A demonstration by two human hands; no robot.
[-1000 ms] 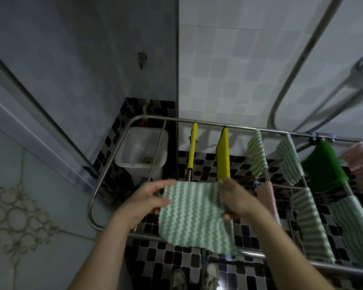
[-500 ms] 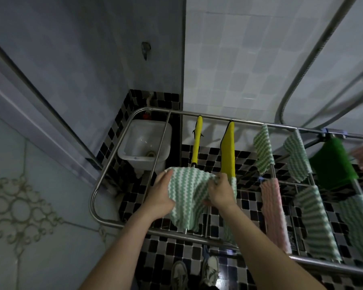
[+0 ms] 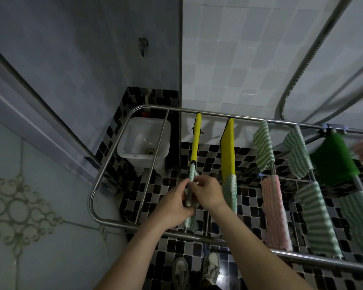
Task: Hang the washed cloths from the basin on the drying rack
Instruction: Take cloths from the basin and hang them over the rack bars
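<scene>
Left hand (image 3: 170, 206) and right hand (image 3: 208, 193), fingers curled, pinch green-white striped cloth (image 3: 191, 176) draped over second rail from drying rack (image 3: 214, 114) left end, on near side of yellow cloth (image 3: 196, 141) sharing that rail. White basin (image 3: 134, 132) on floor (image 3: 249, 204) beneath rack's far left corner, drain showing inside.

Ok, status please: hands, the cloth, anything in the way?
Striped cloth pinched by left hand and right hand. Draped over a rack bar, near side of the yellow cloth. Nothing blocks.
</scene>
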